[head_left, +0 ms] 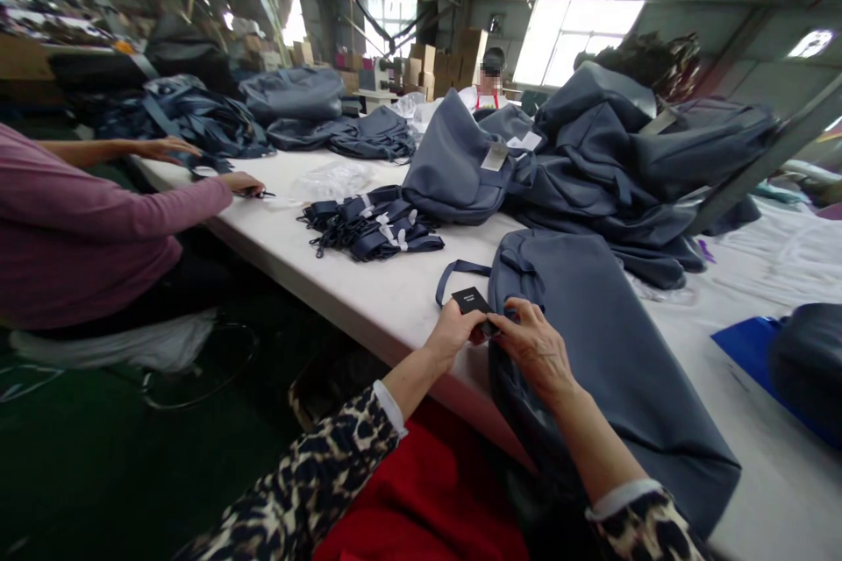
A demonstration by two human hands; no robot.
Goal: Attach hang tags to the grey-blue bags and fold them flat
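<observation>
The left hand (453, 329) holds a small black rectangular card tag with white print (471, 301), pinched between thumb and fingers. The right hand (532, 346) has its fingers drawn narrow at the tag's near right end; whether they grip the card itself or something fastened to it, I cannot tell. The tag is held just beside the left side of a large slate-blue, smooth leather-like bag (605, 324), which lies on its side on the white-topped desk (401, 298) and reaches over the near edge. A thin dark-blue strap loop (442, 280) sticks out just beyond the tag.

The step in hand looks to be fine fingertip work on the tag, close against the bag. The next move calls for a steady left pinch, small right-finger motions and the loop kept clear. Farther left lies a bundle of navy webbing straps (374, 228).
</observation>
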